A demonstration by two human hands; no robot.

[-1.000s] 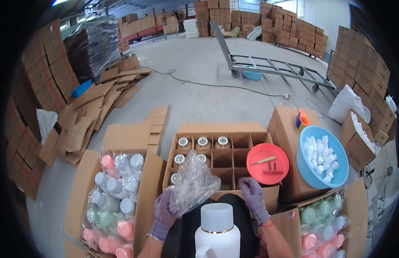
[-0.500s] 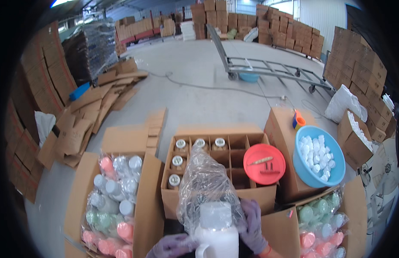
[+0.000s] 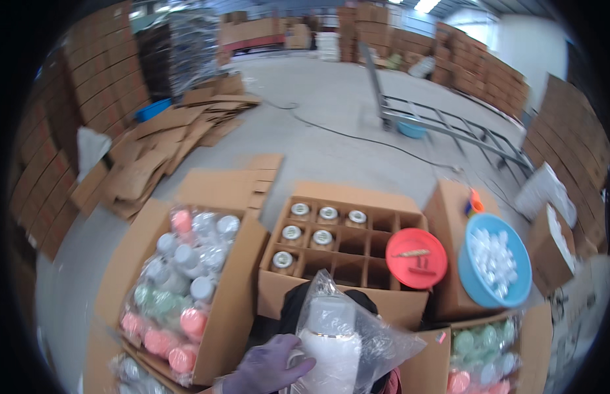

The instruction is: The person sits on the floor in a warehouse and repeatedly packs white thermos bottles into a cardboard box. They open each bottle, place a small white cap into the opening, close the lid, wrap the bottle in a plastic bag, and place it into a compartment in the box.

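Observation:
A white jug (image 3: 328, 358) with a pale grey-white lid stands upright close to me at the lower middle. My left hand (image 3: 269, 364), in a purple glove, is closed on the jug's handle at its left side. A clear plastic bag (image 3: 387, 341) lies around the jug, one corner rising above the lid and a loose part spreading to the right. My right hand does not show; the bag and jug may be hiding it. Just beyond is a divided carton (image 3: 275, 282) holding several jars with silvery lids (image 3: 291, 233).
A red round lid (image 3: 436, 246) bearing small tools covers the carton's right cells. Beside it, a blue basin (image 3: 525, 282) of white caps rests on a box. Open cartons of bagged, coloured-lid bottles (image 3: 187, 253) flank me. Flattened cardboard (image 3: 167, 148) and a metal trolley (image 3: 449, 125) lie farther off.
The view has swung left. The bag no longer stretches forward over the carton but hangs around the jug. My left hand has reached the handle; my right hand has dropped from sight.

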